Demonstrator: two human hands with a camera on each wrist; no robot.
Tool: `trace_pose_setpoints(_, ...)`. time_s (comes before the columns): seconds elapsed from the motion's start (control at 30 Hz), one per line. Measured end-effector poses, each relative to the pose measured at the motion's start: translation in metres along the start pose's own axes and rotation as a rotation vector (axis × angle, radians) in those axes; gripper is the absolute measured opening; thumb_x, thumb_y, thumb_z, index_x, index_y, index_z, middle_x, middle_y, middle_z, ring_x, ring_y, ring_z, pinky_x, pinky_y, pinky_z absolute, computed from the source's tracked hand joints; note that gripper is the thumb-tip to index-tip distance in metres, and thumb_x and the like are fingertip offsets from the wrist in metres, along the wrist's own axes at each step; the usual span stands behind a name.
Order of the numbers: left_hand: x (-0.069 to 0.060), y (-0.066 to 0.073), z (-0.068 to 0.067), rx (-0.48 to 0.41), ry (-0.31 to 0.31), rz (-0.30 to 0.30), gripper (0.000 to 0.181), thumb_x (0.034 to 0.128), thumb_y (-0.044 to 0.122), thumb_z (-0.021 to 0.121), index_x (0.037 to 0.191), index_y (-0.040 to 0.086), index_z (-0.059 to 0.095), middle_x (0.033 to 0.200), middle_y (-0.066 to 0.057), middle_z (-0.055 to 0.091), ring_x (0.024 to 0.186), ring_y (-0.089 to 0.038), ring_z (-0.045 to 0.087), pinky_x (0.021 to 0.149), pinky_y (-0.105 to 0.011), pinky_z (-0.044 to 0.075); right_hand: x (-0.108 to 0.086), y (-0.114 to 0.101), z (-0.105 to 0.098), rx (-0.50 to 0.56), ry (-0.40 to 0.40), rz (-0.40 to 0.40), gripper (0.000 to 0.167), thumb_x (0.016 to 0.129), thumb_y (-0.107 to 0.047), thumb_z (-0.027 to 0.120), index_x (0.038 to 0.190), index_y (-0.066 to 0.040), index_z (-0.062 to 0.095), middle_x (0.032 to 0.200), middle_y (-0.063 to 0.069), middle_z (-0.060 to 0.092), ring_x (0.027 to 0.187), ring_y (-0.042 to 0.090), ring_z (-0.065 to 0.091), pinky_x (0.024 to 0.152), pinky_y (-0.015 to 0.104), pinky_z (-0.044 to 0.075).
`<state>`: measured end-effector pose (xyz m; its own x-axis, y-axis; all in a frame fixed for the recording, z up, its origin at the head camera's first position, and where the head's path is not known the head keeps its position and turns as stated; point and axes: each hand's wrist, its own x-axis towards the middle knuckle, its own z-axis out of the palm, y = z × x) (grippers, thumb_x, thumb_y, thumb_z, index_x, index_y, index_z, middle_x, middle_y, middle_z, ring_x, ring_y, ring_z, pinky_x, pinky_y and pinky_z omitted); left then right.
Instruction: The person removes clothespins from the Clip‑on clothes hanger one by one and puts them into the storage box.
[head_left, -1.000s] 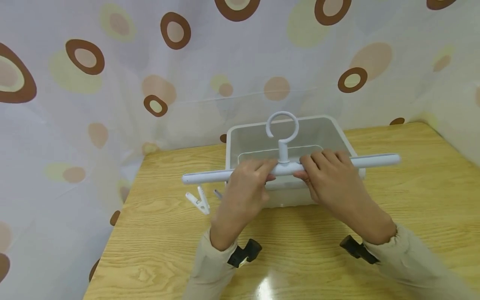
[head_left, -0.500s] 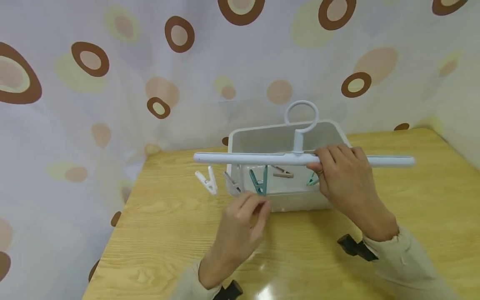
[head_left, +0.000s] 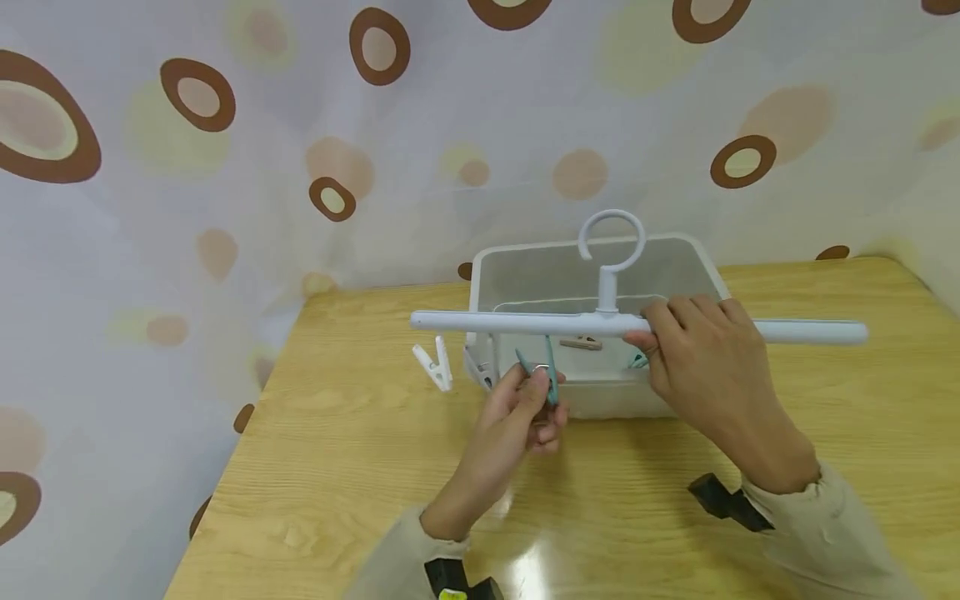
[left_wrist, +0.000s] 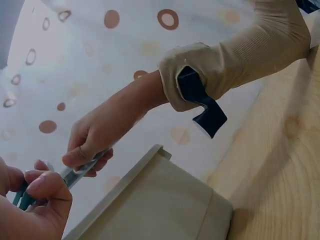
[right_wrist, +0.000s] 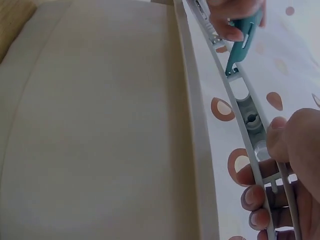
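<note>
My right hand (head_left: pixel 708 375) grips the white clip hanger (head_left: pixel 510 322) right of its round hook, holding it level above the bin. Just below the bar, my left hand (head_left: pixel 517 417) pinches a teal clip (head_left: pixel 553 379) between thumb and fingers. In the right wrist view the same teal clip (right_wrist: pixel 243 42) meets the underside of the hollow bar (right_wrist: pixel 250 117). Left of that hand are a white clip (head_left: pixel 442 367) and a grey clip (head_left: pixel 480 367) beneath the bar. A brown clip (head_left: pixel 581 342) and a partly hidden mint clip (head_left: pixel 639 361) show farther right.
A pale plastic bin (head_left: pixel 600 402) stands on the wooden table (head_left: pixel 337 467), behind and below the hanger. A spotted curtain (head_left: pixel 450 108) hangs along the back and sides. Dark camera mounts (head_left: pixel 729 502) sit on both wrists.
My left hand has let go of the bar, dropped below it and taken hold of the teal clip. The right hand keeps its grip; the hanger appears farther right in view.
</note>
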<state>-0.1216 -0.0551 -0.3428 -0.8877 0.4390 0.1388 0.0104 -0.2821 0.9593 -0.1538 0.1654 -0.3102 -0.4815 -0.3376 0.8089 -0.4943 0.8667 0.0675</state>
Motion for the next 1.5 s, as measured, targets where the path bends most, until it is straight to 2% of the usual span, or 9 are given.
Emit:
trace_pose_setpoints(0.07, 0.005, 0.004, 0.004, 0.054, 0.023, 0.038, 0.033, 0.1053, 0.026, 0.039, 0.116, -0.005, 0.047, 0.077, -0.005, 0.054, 0.057, -0.007, 0.038, 0.05, -0.019, 0.033, -0.001, 0.002, -0.001, -0.004, 0.023, -0.002, 0.055, 0.104, -0.043, 0.032, 0.082, 0.002, 0.055, 0.068, 0.02, 0.059, 0.067, 0.042, 0.059, 0.055, 0.048, 0.04)
trace_pose_setpoints(0.1, 0.008, 0.005, 0.004, 0.154, 0.041, 0.09, 0.029, 0.1049, 0.023, 0.041, 0.112, -0.004, 0.05, 0.076, -0.006, 0.056, 0.055, -0.006, 0.038, 0.048, -0.018, 0.033, -0.001, 0.002, -0.002, -0.003, 0.031, 0.0, 0.054, 0.104, -0.043, 0.033, 0.084, 0.002, 0.056, 0.068, 0.02, 0.059, 0.067, 0.042, 0.059, 0.055, 0.049, 0.04)
trace_pose_setpoints(0.2, 0.014, 0.007, -0.002, 0.638, 0.116, 0.35, 0.017, 0.1005, 0.01, 0.049, 0.102, -0.006, 0.054, 0.071, -0.009, 0.056, 0.053, -0.007, 0.042, 0.046, -0.017, 0.035, -0.001, 0.004, -0.005, -0.001, 0.019, 0.012, 0.054, 0.104, -0.043, 0.033, 0.086, 0.001, 0.058, 0.065, 0.017, 0.056, 0.061, 0.039, 0.056, 0.05, 0.047, 0.039)
trace_pose_setpoints(0.3, 0.019, 0.007, -0.008, 1.132, 0.269, 0.623, 0.01, 0.0928, 0.001, 0.058, 0.097, -0.009, 0.057, 0.068, -0.009, 0.057, 0.052, -0.011, 0.05, 0.046, -0.017, 0.042, -0.001, 0.004, -0.007, -0.001, -0.025, 0.011, 0.054, 0.105, -0.041, 0.03, 0.083, 0.001, 0.056, 0.059, 0.012, 0.049, 0.051, 0.033, 0.049, 0.043, 0.041, 0.035)
trace_pose_setpoints(0.43, 0.019, 0.008, -0.009, 1.39, 0.327, 0.768, 0.02, 0.0858, -0.004, 0.065, 0.102, -0.013, 0.058, 0.07, -0.012, 0.06, 0.057, -0.018, 0.059, 0.052, -0.024, 0.051, -0.002, 0.005, -0.008, -0.001, -0.064, 0.007, 0.054, 0.104, -0.039, 0.028, 0.078, 0.001, 0.054, 0.054, 0.007, 0.043, 0.045, 0.026, 0.042, 0.037, 0.034, 0.03)
trace_pose_setpoints(0.53, 0.018, 0.008, -0.008, 1.416, 0.338, 0.783, 0.02, 0.0851, -0.003, 0.066, 0.101, -0.012, 0.058, 0.068, -0.011, 0.059, 0.055, -0.017, 0.058, 0.049, -0.024, 0.049, -0.002, 0.006, -0.009, 0.004, -0.055, 0.011, 0.054, 0.104, -0.04, 0.029, 0.078, 0.0, 0.055, 0.055, 0.009, 0.047, 0.044, 0.027, 0.044, 0.036, 0.036, 0.031)
trace_pose_setpoints(0.83, 0.009, 0.015, -0.005, 1.269, 0.306, 0.741, 0.009, 0.0814, -0.003, 0.066, 0.087, -0.007, 0.06, 0.058, -0.004, 0.052, 0.047, -0.008, 0.045, 0.044, -0.011, 0.033, -0.001, 0.015, -0.007, 0.058, 0.011, -0.027, 0.054, 0.104, -0.043, 0.034, 0.084, -0.001, 0.06, 0.068, 0.015, 0.061, 0.063, 0.036, 0.06, 0.052, 0.048, 0.043)
trace_pose_setpoints(1.33, 0.0, 0.021, 0.003, 1.173, 0.318, 0.604, 0.008, 0.0846, -0.003, 0.064, 0.079, -0.004, 0.059, 0.057, -0.005, 0.058, 0.044, -0.009, 0.052, 0.041, -0.011, 0.039, 0.0, 0.018, -0.008, 0.011, 0.051, 0.041, 0.052, 0.103, -0.04, 0.035, 0.084, 0.002, 0.06, 0.069, 0.018, 0.059, 0.065, 0.04, 0.057, 0.055, 0.051, 0.039)
trace_pose_setpoints(1.5, -0.004, 0.023, 0.0, 1.194, 0.346, 0.627, 0.007, 0.0825, -0.003, 0.067, 0.082, -0.006, 0.061, 0.061, -0.009, 0.062, 0.048, -0.013, 0.06, 0.044, -0.015, 0.046, -0.002, 0.026, -0.012, 0.014, 0.028, 0.079, 0.056, 0.103, -0.044, 0.033, 0.083, 0.002, 0.059, 0.067, 0.018, 0.057, 0.065, 0.041, 0.056, 0.056, 0.052, 0.039)
